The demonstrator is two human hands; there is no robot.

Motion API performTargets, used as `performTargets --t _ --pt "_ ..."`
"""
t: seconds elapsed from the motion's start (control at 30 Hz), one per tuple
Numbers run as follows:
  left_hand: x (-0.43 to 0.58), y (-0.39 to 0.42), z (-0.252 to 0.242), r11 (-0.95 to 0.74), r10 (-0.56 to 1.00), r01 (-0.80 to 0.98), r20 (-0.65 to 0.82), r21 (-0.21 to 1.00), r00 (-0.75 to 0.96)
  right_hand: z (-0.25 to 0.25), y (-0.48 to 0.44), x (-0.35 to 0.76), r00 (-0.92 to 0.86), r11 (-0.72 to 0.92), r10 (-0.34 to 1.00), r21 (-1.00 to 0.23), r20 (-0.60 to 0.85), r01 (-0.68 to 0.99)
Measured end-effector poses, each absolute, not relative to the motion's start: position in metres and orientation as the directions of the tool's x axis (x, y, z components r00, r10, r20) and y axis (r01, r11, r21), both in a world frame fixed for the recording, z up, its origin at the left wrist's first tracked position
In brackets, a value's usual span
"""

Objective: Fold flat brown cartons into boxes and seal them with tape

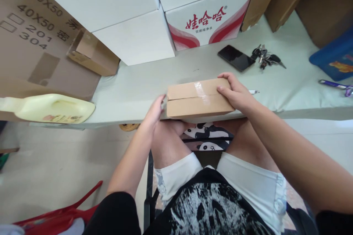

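Note:
A small brown cardboard box (190, 104), with clear tape across its top seam, sits at the table's front edge. My right hand (233, 90) grips the box's right end, thumb on top and fingers over the far side. Just off the left end is my left hand (156, 110), its fingers stretched out and a narrow gap between it and the box. Beside my right wrist, a slim white tool (254, 91) with a pointed tip lies partly hidden.
On the pale green tablecloth (132, 91) lie a black phone (236, 58), a bunch of keys (266, 58) and a purple pen (332, 83). White cartons (138, 40) stand behind. A pale yellow bottle (55, 108) lies left, by a large cardboard box (41, 44). A blue container (333, 58) is right.

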State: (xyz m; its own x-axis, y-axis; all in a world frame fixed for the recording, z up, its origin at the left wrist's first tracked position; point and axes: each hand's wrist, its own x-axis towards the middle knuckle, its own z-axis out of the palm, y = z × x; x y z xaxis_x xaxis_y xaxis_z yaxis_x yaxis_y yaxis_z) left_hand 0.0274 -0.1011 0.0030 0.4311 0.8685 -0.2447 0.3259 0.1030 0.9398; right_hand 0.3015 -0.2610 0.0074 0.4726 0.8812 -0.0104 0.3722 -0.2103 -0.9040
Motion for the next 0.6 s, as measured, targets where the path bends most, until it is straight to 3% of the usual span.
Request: performTargets --t 0.07,0.1,0.2,0.27,0.4,0.5,0.6 --pt "0.03 -0.101 0.021 -0.075 0.944 0.356 -0.048 0.932 0.327 0.005 -0.256 0.301 0.485 -0.2 0.874 -0.913 -0.003 0.355" --pt "0.035 -0.104 0.032 -0.221 0.918 0.364 0.067 0.905 0.39 0.004 -0.254 0.301 0.489 -0.199 0.873 -0.917 -0.005 0.345" --pt "0.062 -0.119 0.062 -0.632 0.649 0.297 0.278 0.716 0.708 0.002 -0.252 0.3 0.506 -0.208 0.863 -0.92 -0.012 0.333" --pt "0.085 -0.128 0.069 -0.758 0.524 0.306 0.259 0.576 0.812 0.003 -0.252 0.299 0.521 -0.226 0.853 -0.91 -0.013 0.347" --pt "0.113 -0.136 0.06 -0.806 0.527 0.483 0.043 0.343 0.849 0.004 -0.256 0.3 0.497 -0.211 0.867 -0.877 0.037 0.432" --pt "0.115 -0.137 0.055 -0.822 0.514 0.492 0.001 0.287 0.858 -0.006 -0.267 0.313 0.549 -0.183 0.817 -0.823 0.178 0.538" --pt "0.112 -0.137 0.057 -0.83 0.503 0.492 -0.029 0.265 0.864 -0.029 -0.283 0.335 0.636 -0.293 0.723 -0.715 0.27 0.635"
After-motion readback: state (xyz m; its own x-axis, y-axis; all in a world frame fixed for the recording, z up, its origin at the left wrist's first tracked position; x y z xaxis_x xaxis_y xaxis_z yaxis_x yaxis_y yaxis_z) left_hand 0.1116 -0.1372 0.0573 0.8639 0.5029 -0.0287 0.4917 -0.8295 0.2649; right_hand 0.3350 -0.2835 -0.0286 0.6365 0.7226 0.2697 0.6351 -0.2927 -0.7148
